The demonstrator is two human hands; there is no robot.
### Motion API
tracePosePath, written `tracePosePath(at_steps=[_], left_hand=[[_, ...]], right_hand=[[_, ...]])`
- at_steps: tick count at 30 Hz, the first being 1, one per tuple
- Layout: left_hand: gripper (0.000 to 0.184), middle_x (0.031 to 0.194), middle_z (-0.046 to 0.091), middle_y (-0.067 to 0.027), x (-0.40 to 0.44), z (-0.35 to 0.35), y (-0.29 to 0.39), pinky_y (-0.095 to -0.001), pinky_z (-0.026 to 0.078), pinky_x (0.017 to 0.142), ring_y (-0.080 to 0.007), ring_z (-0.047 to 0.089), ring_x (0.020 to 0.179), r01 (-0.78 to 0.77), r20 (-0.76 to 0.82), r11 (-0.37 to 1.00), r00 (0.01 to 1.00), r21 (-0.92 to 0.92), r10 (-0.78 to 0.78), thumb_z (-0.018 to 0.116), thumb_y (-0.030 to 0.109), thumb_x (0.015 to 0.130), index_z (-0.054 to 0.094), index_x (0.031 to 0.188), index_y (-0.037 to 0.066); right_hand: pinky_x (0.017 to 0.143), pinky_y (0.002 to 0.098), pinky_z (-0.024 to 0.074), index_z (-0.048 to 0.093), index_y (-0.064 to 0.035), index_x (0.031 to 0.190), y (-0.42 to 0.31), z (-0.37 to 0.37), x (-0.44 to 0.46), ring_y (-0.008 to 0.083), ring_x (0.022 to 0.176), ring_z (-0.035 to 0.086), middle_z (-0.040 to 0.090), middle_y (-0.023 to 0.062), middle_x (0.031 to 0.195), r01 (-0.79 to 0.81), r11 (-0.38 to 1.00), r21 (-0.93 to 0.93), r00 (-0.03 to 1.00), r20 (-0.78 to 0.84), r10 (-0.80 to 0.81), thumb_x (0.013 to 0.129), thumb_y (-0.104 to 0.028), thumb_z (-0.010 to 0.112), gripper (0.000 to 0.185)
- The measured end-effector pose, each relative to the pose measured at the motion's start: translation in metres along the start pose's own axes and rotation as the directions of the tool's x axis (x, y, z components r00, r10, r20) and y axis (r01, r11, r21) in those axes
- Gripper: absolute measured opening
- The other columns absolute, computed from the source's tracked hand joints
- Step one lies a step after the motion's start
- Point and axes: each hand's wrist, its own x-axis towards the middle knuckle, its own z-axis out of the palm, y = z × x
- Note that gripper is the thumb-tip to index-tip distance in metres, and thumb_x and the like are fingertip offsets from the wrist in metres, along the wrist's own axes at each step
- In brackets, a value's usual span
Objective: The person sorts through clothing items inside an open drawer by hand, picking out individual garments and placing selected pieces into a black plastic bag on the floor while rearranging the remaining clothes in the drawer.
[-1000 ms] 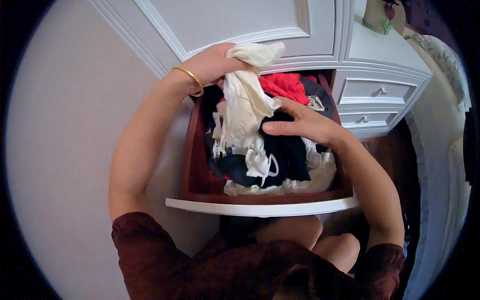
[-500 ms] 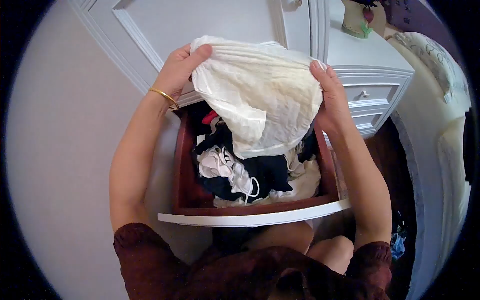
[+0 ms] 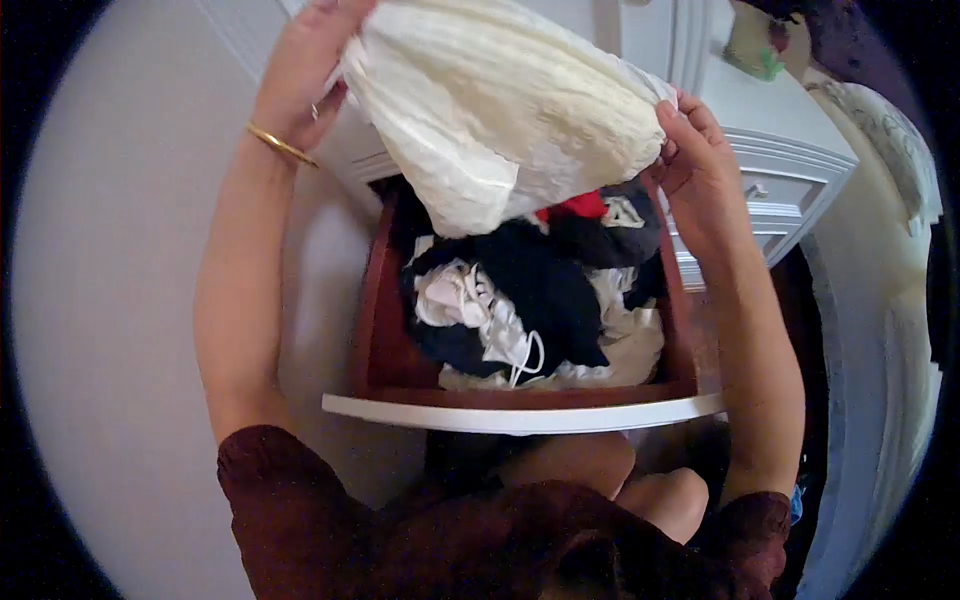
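Stretched between my two hands is a cream garment [image 3: 500, 100] of thin, crinkled cloth, with a gathered upper edge. My left hand [image 3: 312, 68] grips its upper left corner, fingers closed round the cloth, a gold bangle on the wrist. At the other end, my right hand [image 3: 700, 150] pinches the right corner between thumb and fingers. Below the garment, a pulled-out drawer [image 3: 530, 400] holds a jumble of clothes: a black garment [image 3: 540, 290], a white one with a thin strap [image 3: 460, 305], a beige one [image 3: 630, 350] and something red [image 3: 575, 207].
White cabinet doors rise behind the drawer. To the right stands a white nightstand [image 3: 790, 185] with drawers and a greenish container [image 3: 755, 45] on top. Farther right is a bed [image 3: 880, 230] with a pillow. A pale wall [image 3: 130, 300] runs along the left.
Both my hands have raised the cream garment and moved farther apart, the left one going higher. More of the drawer's contents, including the red item at the back, now shows.
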Motion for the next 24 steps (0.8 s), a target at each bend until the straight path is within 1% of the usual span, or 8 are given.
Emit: tracePosePath(at_steps=[5,6,9,12,14,17,21,24], left_hand=[[0.032,0.100,0.064,-0.0039,-0.003,-0.045,0.038,-0.0290,0.052,0.079,-0.0122,0.062,0.087,0.154,0.145,0.968,0.972,0.197,-0.185,0.056,0.033,0.091,0.059,0.109,0.007],[0.033,0.098,0.065,-0.0032,-0.002,-0.052,0.039,-0.0276,0.052,0.077,-0.0121,0.062,0.084,0.084,0.308,0.935,0.931,0.345,-0.197,0.055,0.033,0.092,0.061,0.109,0.006],[0.031,0.091,0.066,-0.0019,-0.013,-0.048,0.025,-0.0239,0.051,0.069,-0.0094,0.062,0.078,0.072,0.554,0.743,0.619,0.666,-0.556,0.053,0.031,0.092,0.063,0.107,0.006],[0.028,0.075,0.065,0.0005,-0.028,-0.019,0.000,-0.0233,0.046,0.050,-0.0053,0.058,0.060,0.139,0.273,0.362,0.432,0.922,-0.860,0.057,0.032,0.087,0.067,0.094,0.007],[0.033,0.079,0.067,-0.0045,-0.039,-0.019,-0.052,-0.0273,0.050,0.053,-0.0114,0.061,0.062,-0.211,0.049,0.002,0.218,0.977,-0.975,0.065,0.039,0.080,0.069,0.087,0.006],[0.031,0.088,0.069,-0.0102,-0.104,-0.038,-0.147,-0.0347,0.053,0.064,-0.0219,0.066,0.073,-0.308,-0.002,-0.025,0.076,0.951,-0.997,0.074,0.032,0.071,0.069,0.090,0.008],[0.041,0.096,0.067,-0.0123,-0.146,-0.010,-0.174,-0.0341,0.050,0.073,-0.0227,0.063,0.083,-0.157,0.079,0.060,0.115,0.986,-0.990,0.074,0.031,0.067,0.066,0.099,0.006],[0.049,0.101,0.066,-0.0140,-0.146,0.005,-0.182,-0.0335,0.048,0.079,-0.0233,0.061,0.091,0.161,0.087,0.136,0.279,0.978,-0.956,0.074,0.030,0.065,0.064,0.105,0.005]], right_hand=[[0.067,0.0222,0.0438,0.053,-0.0064,0.118,-0.001,0.045,-0.023,0.0082,0.075,0.056,0.062,0.0019,0.085,0.023,0.950,-0.310,0.959,0.276,0.066,0.086,-0.015,0.060,0.033],[0.067,0.0223,0.0435,0.053,-0.0055,0.117,0.002,0.054,-0.028,0.0084,0.074,0.055,0.061,0.0019,0.084,0.047,0.938,-0.343,0.943,0.326,0.071,0.085,-0.013,0.059,0.033],[0.063,0.0266,0.0421,0.054,-0.0027,0.113,0.013,0.067,-0.035,0.0138,0.067,0.052,0.057,0.0021,0.074,0.145,0.887,-0.439,0.914,0.403,0.050,0.075,-0.004,0.052,0.038],[0.076,0.0351,0.0434,0.056,-0.0048,0.108,0.003,0.070,-0.042,0.0239,0.083,0.056,0.059,0.0084,0.089,0.450,0.367,-0.814,0.880,0.474,-0.029,0.070,-0.006,0.057,0.038],[0.085,0.0404,0.0424,0.059,-0.0059,0.104,0.011,0.074,-0.044,0.0285,0.096,0.055,0.059,0.0111,0.101,0.625,-0.036,-0.780,0.760,0.618,-0.199,0.068,-0.009,0.060,0.036],[0.099,0.0468,0.0358,0.059,-0.0098,0.108,0.036,0.087,-0.053,0.0301,0.116,0.047,0.052,0.0095,0.124,0.847,0.127,-0.516,0.531,0.832,-0.160,0.065,-0.008,0.061,0.044],[0.112,0.0542,0.0140,0.062,-0.0165,0.115,0.079,0.073,-0.083,0.0233,0.137,0.026,0.043,0.0055,0.139,0.928,0.179,-0.326,0.263,0.915,0.305,0.075,-0.031,0.065,0.042],[0.112,0.0564,0.0125,0.065,-0.0215,0.110,0.109,0.045,-0.084,0.0209,0.137,0.025,0.042,-0.0026,0.140,0.926,-0.253,-0.280,0.370,0.805,0.464,0.085,-0.026,0.052,0.029]])
